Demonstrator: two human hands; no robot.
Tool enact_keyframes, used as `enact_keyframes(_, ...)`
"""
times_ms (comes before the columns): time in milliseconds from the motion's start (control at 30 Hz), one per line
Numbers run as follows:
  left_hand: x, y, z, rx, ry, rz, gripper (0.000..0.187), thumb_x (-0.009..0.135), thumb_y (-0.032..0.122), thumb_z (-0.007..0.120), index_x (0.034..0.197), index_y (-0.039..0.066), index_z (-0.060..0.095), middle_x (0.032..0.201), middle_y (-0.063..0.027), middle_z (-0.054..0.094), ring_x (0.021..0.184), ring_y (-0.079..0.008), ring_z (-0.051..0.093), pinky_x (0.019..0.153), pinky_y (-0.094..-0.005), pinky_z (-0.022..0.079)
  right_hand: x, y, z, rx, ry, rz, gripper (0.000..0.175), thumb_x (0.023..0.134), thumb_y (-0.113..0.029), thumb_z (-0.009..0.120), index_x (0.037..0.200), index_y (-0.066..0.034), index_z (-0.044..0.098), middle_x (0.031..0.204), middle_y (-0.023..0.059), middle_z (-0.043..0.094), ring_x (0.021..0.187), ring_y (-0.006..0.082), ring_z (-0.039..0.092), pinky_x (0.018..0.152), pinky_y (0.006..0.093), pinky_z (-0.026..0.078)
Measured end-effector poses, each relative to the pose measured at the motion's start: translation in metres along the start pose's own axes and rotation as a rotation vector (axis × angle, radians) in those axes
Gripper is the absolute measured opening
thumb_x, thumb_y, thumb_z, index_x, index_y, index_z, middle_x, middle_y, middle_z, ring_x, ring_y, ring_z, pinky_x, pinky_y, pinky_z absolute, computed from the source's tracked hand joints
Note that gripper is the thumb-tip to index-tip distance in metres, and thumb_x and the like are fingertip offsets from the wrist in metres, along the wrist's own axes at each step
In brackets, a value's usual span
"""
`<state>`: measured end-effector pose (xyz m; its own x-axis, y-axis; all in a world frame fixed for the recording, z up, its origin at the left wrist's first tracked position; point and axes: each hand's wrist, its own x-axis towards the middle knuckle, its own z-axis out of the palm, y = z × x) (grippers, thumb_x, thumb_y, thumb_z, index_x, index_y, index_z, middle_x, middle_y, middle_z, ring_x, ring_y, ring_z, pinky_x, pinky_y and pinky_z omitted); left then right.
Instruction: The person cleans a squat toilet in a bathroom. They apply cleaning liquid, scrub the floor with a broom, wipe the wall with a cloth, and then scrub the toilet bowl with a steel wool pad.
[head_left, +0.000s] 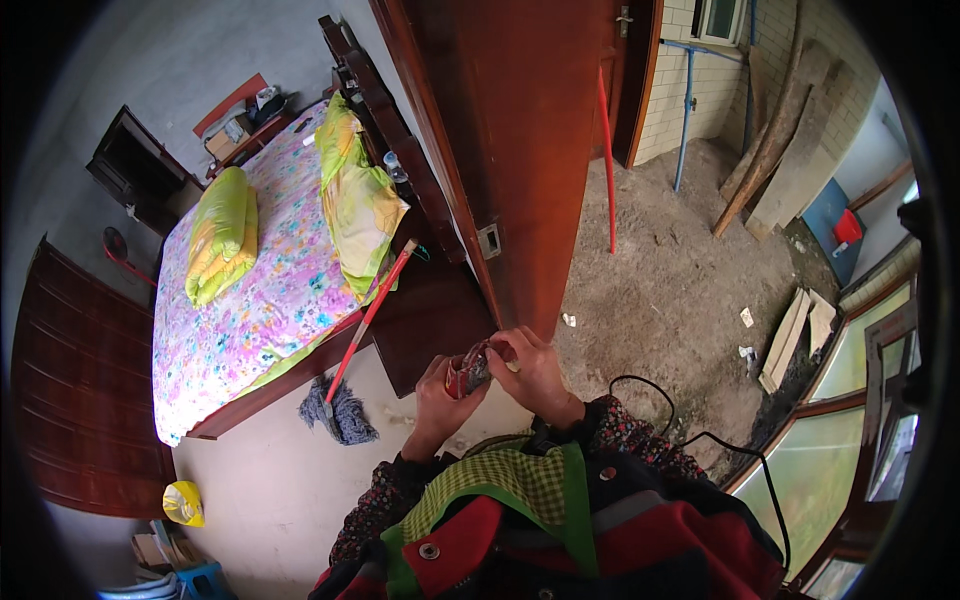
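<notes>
In front of my chest I hold a small red and grey item (470, 372), perhaps a pouch or packet; its exact kind is unclear. My left hand (444, 405) grips it from the left and below. The fingers of my right hand (534, 375) pinch its upper right side, and a small pale yellowish bit shows between them. Both hands are in front of the lower edge of a brown wooden door (517, 165). Past my left hand, a dark wooden bedside cabinet (427, 330) stands beside the bed.
A grey mop (341, 412) stands on the pale floor, its red handle leaning towards the bed (277, 270). Right of the door is a rough earth floor (660, 300) with a red pole (607, 172), leaning planks (795, 157) and loose boards (786, 341). A black cable (739, 448) runs near my right sleeve.
</notes>
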<state>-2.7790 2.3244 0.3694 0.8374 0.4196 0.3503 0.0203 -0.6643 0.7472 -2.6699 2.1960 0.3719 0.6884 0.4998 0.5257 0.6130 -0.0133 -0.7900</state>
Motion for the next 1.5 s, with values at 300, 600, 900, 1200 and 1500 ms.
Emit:
enact_keyframes(300,-0.003,-0.006,0.012,-0.388,-0.080,-0.201,0.045,0.078,0.006,0.075,0.118,0.000,0.054,0.108,-0.0092,0.064,0.097,-0.0171,0.063,0.086,-0.0299,0.050,-0.001,0.014,0.002,-0.006,-0.019,-0.039,0.016,0.077,0.004,0.066,0.092,-0.0014,0.063,0.083,0.0129,0.065,0.071,0.0277,0.066,0.060,0.0339,0.055)
enact_keyframes(600,0.008,0.005,-0.002,-0.866,-0.204,-0.389,0.040,0.088,-0.002,0.061,0.126,-0.001,0.051,0.105,-0.0086,0.067,0.084,-0.0111,0.065,0.063,-0.0231,0.051,0.011,0.050,-0.008,0.545,-0.069,0.388,0.011,0.087,0.001,0.062,0.098,0.0011,0.065,0.083,0.0054,0.067,0.071,0.0103,0.065,0.064,0.0264,0.054)
enact_keyframes(900,0.009,-0.001,0.010,-0.665,0.023,-0.263,0.043,0.084,0.000,0.068,0.124,0.000,0.052,0.108,-0.0078,0.064,0.092,-0.0144,0.063,0.076,-0.0280,0.052,0.003,0.025,-0.015,0.625,-0.216,0.616,0.026,0.094,-0.020,0.063,0.109,0.0009,0.058,0.088,0.0038,0.064,0.079,0.0113,0.063,0.067,0.0265,0.054)
enact_keyframes(1200,0.001,0.004,0.018,-0.280,0.077,0.052,0.038,0.083,0.002,0.072,0.118,-0.002,0.057,0.107,-0.0113,0.065,0.094,-0.0179,0.065,0.081,-0.0299,0.052,-0.015,0.046,0.007,0.079,-0.145,0.239,0.014,0.082,-0.007,0.070,0.086,-0.0004,0.059,0.076,0.0079,0.064,0.071,0.0136,0.065,0.061,0.0298,0.052)
enact_keyframes(1500,-0.002,-0.013,-0.014,-1.235,-0.019,-0.526,0.033,0.094,0.002,0.052,0.127,-0.001,0.049,0.118,-0.0140,0.061,0.103,-0.0259,0.064,0.089,-0.0416,0.055,0.017,0.055,-0.044,-0.283,0.061,0.254,0.015,0.074,0.001,0.067,0.081,-0.0046,0.056,0.076,0.0129,0.061,0.070,0.0319,0.063,0.060,0.0384,0.052)
